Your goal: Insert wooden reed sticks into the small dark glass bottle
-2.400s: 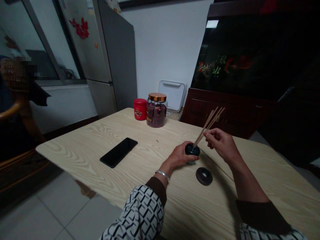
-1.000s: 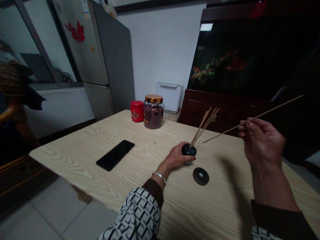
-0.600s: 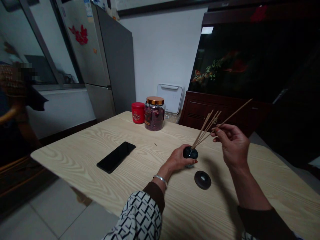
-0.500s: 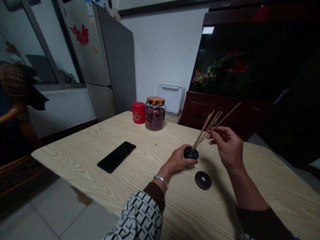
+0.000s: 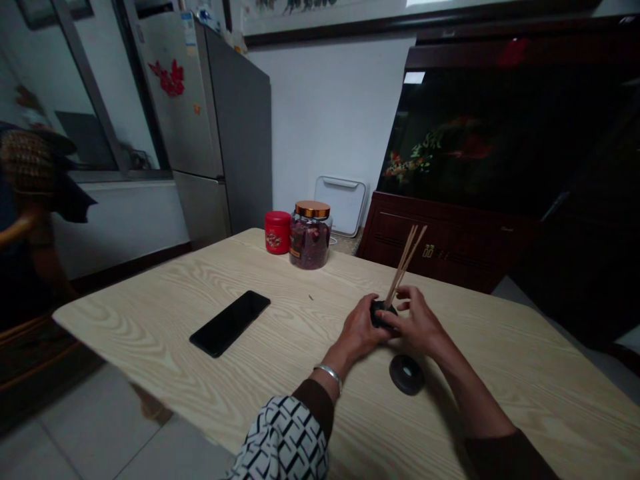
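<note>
A small dark round jar (image 5: 381, 316) stands on the wooden table, with several thin brown reed sticks (image 5: 403, 265) rising out of its mouth in a bundle leaning right. My left hand (image 5: 364, 327) is wrapped round the jar's left side. From the right, my right hand (image 5: 417, 323) also grips the jar: its thumb lies across the front and its index finger curves up beside the base of the sticks. Just in front of the hands, a dark round disc (image 5: 407, 375) with a pale centre lies flat on the table.
A black phone (image 5: 230, 323) lies left on the table (image 5: 280, 373). Toward the back stand a red canister (image 5: 277, 233) and a glass jar (image 5: 310, 241) with a copper-coloured lid. Behind are a fridge (image 5: 240, 127) and a fish tank (image 5: 480, 147). A person (image 5: 30, 220) is at far left.
My right hand has come down from the upper part of the sticks to the jar. The slanting stick it held now stands gathered with the others. My left hand stays on the jar.
</note>
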Action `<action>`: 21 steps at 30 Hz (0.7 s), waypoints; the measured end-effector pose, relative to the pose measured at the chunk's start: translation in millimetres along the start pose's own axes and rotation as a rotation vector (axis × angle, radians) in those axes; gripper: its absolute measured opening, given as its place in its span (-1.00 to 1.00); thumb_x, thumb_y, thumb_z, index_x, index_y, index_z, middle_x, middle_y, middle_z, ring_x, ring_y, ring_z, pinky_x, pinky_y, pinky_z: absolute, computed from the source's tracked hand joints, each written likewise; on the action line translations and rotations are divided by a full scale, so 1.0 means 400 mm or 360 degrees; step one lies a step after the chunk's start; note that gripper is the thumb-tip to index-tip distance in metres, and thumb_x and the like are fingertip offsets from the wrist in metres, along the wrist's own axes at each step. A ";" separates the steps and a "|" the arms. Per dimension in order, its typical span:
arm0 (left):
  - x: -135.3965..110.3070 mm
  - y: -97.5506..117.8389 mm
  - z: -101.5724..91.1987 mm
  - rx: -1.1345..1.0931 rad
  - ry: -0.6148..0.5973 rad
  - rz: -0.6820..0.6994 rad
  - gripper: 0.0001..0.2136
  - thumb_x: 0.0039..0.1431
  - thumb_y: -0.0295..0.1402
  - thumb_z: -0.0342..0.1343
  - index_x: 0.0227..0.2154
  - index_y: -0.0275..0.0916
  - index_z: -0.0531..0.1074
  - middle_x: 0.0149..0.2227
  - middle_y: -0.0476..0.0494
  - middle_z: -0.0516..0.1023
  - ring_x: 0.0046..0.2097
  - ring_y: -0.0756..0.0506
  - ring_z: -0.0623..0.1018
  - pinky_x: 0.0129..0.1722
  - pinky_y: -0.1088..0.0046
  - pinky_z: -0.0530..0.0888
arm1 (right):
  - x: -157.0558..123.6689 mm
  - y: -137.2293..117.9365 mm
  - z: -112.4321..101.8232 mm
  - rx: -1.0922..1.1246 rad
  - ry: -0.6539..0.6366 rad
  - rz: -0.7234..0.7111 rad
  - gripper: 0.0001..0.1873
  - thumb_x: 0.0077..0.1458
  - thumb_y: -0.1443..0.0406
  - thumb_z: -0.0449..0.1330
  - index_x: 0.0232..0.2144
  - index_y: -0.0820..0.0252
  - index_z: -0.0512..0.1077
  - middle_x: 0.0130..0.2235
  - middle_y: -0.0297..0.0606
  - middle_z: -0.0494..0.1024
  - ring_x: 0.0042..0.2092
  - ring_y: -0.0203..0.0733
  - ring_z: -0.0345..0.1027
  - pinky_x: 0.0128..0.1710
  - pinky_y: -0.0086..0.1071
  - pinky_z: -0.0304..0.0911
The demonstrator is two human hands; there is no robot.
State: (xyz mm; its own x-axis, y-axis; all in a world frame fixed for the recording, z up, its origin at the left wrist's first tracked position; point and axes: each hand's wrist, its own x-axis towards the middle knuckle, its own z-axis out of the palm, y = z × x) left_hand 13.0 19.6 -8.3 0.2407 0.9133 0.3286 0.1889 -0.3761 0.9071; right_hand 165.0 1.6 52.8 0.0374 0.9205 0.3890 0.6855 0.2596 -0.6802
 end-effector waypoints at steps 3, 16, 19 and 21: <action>0.004 -0.015 0.000 -0.0088 -0.0067 0.0027 0.14 -0.32 -0.27 0.47 0.35 -0.26 -0.04 0.22 -0.37 0.28 0.18 -0.31 0.37 0.20 0.10 0.32 | -0.002 0.043 0.019 -0.0097 -0.0315 -0.0040 -0.50 -0.06 0.02 0.32 -0.11 0.10 0.38 -0.10 -0.20 0.49 -0.11 -0.06 0.42 -0.15 -0.24 0.29; 0.013 -0.032 -0.008 -0.0020 0.0090 -0.0085 -0.33 0.01 -0.37 0.24 0.21 -0.30 0.18 0.10 -0.35 0.39 0.06 -0.23 0.45 0.05 0.20 0.41 | 0.144 0.152 0.042 0.0132 -0.0213 -0.0037 -0.43 -0.08 0.09 0.29 0.00 0.13 0.40 -0.08 -0.16 0.55 -0.07 -0.01 0.43 -0.01 -0.16 0.27; 0.010 -0.034 -0.009 -0.0024 0.0104 -0.0034 -0.50 0.02 -0.38 0.22 0.07 -0.27 0.32 -0.03 -0.25 0.48 -0.04 -0.16 0.48 -0.04 0.31 0.42 | 0.083 0.171 0.057 0.0305 -0.0008 0.0194 -0.29 -0.15 0.06 0.33 0.07 0.12 0.34 -0.08 -0.15 0.54 -0.12 -0.03 0.45 -0.10 -0.19 0.31; 0.002 -0.036 -0.007 -0.0055 0.0097 -0.0037 -0.61 0.03 -0.39 0.20 -0.03 -0.26 0.39 -0.18 -0.15 0.51 -0.18 -0.09 0.49 -0.17 0.40 0.41 | 0.027 0.185 0.061 0.0419 0.0107 0.0368 -0.36 -0.16 0.05 0.33 -0.01 0.17 0.41 -0.24 -0.20 0.55 -0.25 -0.09 0.43 -0.26 -0.26 0.30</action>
State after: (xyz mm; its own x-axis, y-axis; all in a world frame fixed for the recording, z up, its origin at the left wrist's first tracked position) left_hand 7.7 26.2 -20.4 0.1780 0.9300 0.3217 0.1607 -0.3500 0.9229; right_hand 198.4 37.8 -8.5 0.2235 0.9446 0.2404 0.4428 0.1213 -0.8884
